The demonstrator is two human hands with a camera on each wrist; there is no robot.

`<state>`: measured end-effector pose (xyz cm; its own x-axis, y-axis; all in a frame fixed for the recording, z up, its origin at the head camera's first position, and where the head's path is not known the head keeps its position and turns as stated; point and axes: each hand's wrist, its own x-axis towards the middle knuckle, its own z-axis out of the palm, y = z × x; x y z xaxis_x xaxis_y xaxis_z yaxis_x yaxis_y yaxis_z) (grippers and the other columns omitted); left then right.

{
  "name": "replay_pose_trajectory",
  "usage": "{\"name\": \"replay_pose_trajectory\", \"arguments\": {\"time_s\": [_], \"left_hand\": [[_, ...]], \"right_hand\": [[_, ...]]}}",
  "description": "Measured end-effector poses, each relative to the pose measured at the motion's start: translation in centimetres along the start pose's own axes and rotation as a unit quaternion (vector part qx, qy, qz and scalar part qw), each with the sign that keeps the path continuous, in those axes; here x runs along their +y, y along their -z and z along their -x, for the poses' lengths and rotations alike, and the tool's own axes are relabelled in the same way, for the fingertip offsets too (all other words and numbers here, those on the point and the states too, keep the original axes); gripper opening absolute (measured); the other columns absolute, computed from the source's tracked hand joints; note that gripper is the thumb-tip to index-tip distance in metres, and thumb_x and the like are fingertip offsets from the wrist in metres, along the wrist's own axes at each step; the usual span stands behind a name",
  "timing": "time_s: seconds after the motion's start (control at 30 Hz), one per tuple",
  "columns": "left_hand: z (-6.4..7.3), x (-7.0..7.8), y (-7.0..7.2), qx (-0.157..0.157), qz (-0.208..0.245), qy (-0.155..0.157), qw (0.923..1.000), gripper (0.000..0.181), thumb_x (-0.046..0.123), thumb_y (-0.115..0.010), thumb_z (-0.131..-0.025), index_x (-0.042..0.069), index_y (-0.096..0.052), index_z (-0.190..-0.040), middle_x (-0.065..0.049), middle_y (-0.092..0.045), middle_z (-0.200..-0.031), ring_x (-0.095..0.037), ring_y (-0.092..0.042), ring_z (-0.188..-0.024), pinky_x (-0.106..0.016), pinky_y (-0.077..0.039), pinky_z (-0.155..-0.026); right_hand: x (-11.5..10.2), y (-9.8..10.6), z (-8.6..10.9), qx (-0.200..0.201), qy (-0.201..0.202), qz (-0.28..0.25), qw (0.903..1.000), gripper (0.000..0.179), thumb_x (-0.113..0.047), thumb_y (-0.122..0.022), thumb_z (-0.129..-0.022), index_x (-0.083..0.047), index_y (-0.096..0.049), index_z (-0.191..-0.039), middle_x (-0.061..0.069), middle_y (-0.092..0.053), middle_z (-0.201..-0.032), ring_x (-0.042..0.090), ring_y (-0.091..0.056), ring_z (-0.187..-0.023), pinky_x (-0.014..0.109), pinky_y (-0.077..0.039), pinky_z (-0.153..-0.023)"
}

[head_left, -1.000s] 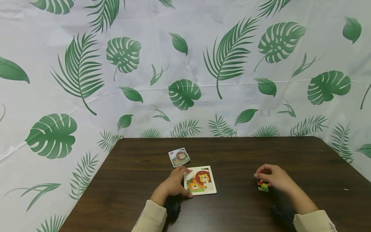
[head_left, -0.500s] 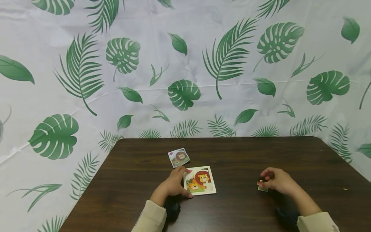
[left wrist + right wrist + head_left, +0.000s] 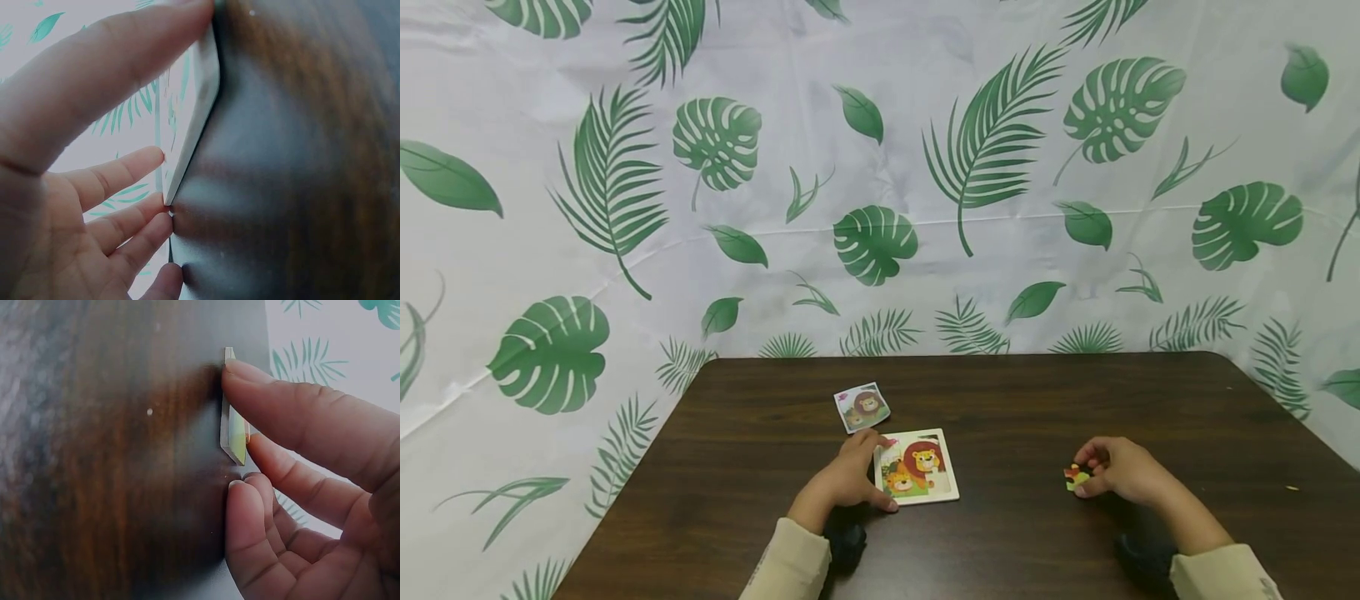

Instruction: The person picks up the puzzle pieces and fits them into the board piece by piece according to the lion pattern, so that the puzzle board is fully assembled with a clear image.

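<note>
In the head view, a square lion puzzle board (image 3: 925, 492) with a pale rim lies on the table, with a gap in its picture at the lower right. My left hand (image 3: 846, 473) rests along its left side, fingers spread, the thumb at the near corner and a finger near the far corner. The left wrist view shows the board's edge (image 3: 199, 122) beside fairly straight fingers (image 3: 125, 175). Well to the right, my right hand (image 3: 1122, 472) pinches a small colourful puzzle piece (image 3: 1072, 476) between thumb and fingers. In the right wrist view, the piece (image 3: 237, 447) stands edge-on, partly behind the thumb.
A small lion picture card (image 3: 862, 407) lies just behind the board. The dark wooden table (image 3: 1000, 417) ends at a white cloth (image 3: 790, 283) printed with green leaves. A tiny yellowish speck (image 3: 1292, 488) lies at the far right.
My right hand has shifted slightly right and taken hold of the puzzle piece, which now tilts between the fingertips. The left hand and the board have stayed in place.
</note>
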<state>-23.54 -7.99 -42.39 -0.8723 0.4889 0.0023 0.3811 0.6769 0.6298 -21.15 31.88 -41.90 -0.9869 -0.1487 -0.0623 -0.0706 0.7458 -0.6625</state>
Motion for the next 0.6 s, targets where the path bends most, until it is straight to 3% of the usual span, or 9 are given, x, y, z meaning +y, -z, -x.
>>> {"name": "replay_pose_trajectory", "arguments": {"time_s": [0.6], "left_hand": [[0.04,0.04,0.09,-0.004,0.001,0.007,1.0,0.079,0.025,-0.087,-0.06,0.0,-0.046,-0.123,-0.017,-0.034,-0.133,-0.035,-0.031,-0.12,-0.052,-0.03,-0.099]], "right_hand": [[-0.21,-0.23,0.09,0.009,0.003,-0.003,1.0,0.048,-0.014,-0.086,-0.059,-0.003,-0.049,-0.087,0.006,-0.047,-0.078,0.019,-0.045,-0.069,0.031,-0.038,-0.059]]}}
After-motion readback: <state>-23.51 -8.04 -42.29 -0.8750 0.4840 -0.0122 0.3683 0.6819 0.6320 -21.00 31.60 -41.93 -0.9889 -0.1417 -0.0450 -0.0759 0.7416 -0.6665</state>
